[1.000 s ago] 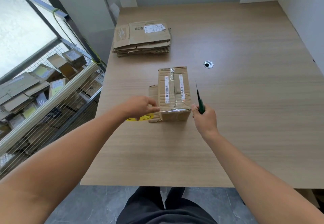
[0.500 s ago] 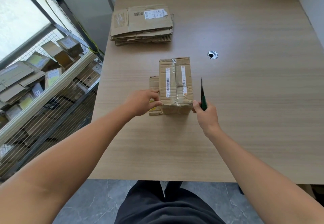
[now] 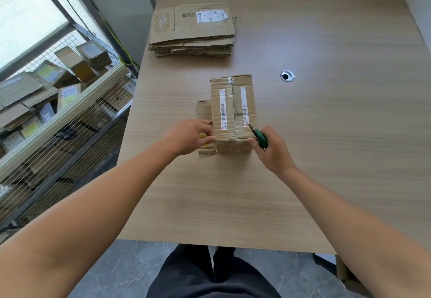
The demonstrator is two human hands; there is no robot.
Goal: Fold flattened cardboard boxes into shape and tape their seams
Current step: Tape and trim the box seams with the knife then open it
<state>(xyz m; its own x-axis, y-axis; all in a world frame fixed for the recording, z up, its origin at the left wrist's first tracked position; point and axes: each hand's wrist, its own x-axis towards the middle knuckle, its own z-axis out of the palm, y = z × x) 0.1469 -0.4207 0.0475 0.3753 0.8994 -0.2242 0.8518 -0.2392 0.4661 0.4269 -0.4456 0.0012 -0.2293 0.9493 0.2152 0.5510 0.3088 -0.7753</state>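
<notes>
A small folded cardboard box (image 3: 233, 109) stands in the middle of the wooden table (image 3: 326, 146), with clear tape along its top seam and white barcode labels. My left hand (image 3: 189, 135) holds the box's near left corner, fingers curled at its edge. My right hand (image 3: 270, 151) grips a green-handled tool (image 3: 260, 138) whose dark blade tilts onto the box's near right top corner. A flat cardboard piece (image 3: 203, 109) lies under the box's left side. Something yellow shows below my left hand, mostly hidden.
A stack of flattened cardboard boxes (image 3: 193, 32) lies at the table's far left. A round cable hole (image 3: 287, 75) sits right of the box. A wire cage (image 3: 58, 102) with many boxes stands left of the table.
The green tool's blade has tipped from upright beside the box down onto its near right corner. My left hand stays at the left corner. The camera has moved closer.
</notes>
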